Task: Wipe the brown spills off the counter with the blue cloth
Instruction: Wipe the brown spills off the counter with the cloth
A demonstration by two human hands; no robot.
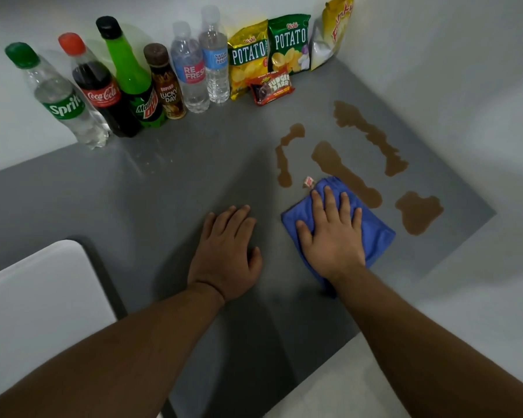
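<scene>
My right hand (332, 233) presses flat on the cloth (372, 230); my left hand (227, 251) rests open, empty. Spills (372, 137) lie at twelve to two; a fast swipe could smear them toward the snacks (272, 89).

blue cloth (372, 233), brown spills (372, 137), grey counter (194, 164), green-capped Sprite bottle (64, 101), red-capped Coca-Cola bottle (100, 89)

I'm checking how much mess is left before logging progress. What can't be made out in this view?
- Head view: counter under the blue cloth, covered by the cloth and right hand; any spill there is unseen.
- Middle spill: its near edge runs under the cloth.
- Cloth tag: print too small to read.
- Yellow bag in the corner: top cut off by the frame edge.
- Counter under the left hand: hidden by the palm.
</scene>
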